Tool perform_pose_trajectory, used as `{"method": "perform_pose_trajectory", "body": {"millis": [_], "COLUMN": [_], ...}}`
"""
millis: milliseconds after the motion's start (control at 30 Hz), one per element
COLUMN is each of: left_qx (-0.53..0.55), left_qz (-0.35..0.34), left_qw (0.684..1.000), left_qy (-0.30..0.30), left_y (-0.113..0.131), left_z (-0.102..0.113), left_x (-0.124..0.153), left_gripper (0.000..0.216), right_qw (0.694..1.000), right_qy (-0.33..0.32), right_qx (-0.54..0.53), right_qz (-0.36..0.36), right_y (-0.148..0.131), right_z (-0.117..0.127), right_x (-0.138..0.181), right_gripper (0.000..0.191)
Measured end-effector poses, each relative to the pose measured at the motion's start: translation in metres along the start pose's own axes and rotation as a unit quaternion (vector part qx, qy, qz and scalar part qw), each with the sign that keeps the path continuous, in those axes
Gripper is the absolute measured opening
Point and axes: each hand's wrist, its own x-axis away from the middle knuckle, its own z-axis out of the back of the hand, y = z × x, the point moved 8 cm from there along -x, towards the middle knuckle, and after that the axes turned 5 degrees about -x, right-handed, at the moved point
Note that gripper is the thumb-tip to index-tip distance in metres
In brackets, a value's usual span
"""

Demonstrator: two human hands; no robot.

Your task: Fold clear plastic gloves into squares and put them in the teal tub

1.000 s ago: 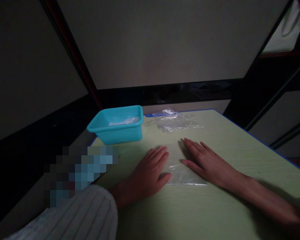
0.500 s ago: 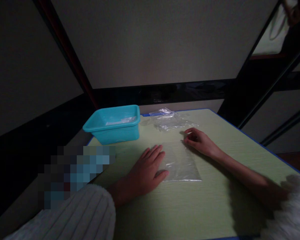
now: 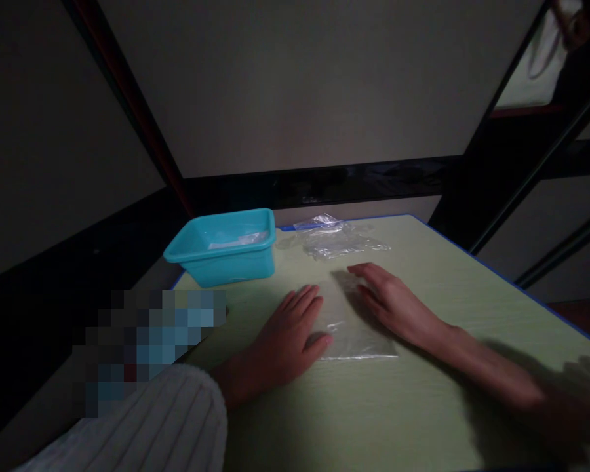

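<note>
Slippage could crease the clear plastic bag if the left hand lifts (its grip unclenched, right hand likewise).

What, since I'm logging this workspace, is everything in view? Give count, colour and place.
Flat plastic sheet or bag: 1, clear, on the table under the left hand
Crumpled plastic: count unclear, clear, far side of table
Basket: 1, turquoise, far left of table
Basket contents: count unclear, whitish
Table: 1, pale green, blue edge, beneath these
Wall panels: several, greyish with dark bands, around table
Pale object: 1, unidentifiable, upper right
Pixelated patch: 1, bluish, left
Sleeves: 2, pale, lower corners
Left hand: 1, bare, palm down
Right hand: 1, bare, over the plastic's right side
</note>
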Motion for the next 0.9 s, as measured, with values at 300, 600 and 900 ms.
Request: {"method": "perform_pose_trajectory", "body": {"millis": [300,600,900], "left_qx": [-0.036,-0.101,-0.063], "left_qz": [-0.011,0.010,0.031], "left_qw": [0.998,0.992,0.994], "left_qy": [-0.040,-0.082,-0.079], "left_y": [0.006,0.000,-0.006], "left_z": [-0.006,-0.008,-0.006], "left_x": [-0.005,-0.003,0.000], "left_gripper": [0.064,0.083,0.107], "right_qw": [0.961,0.951,0.918], "right_qy": [-0.197,-0.261,-0.373], "right_qx": [0.153,0.135,0.115], "right_qz": [0.121,0.099,0.069], "right_y": [-0.043,-0.027,-0.005], "right_z": [-0.055,-0.055,-0.040], "right_x": [0.036,0.041,0.044], "right_gripper": [0.053,0.078,0.103]}}
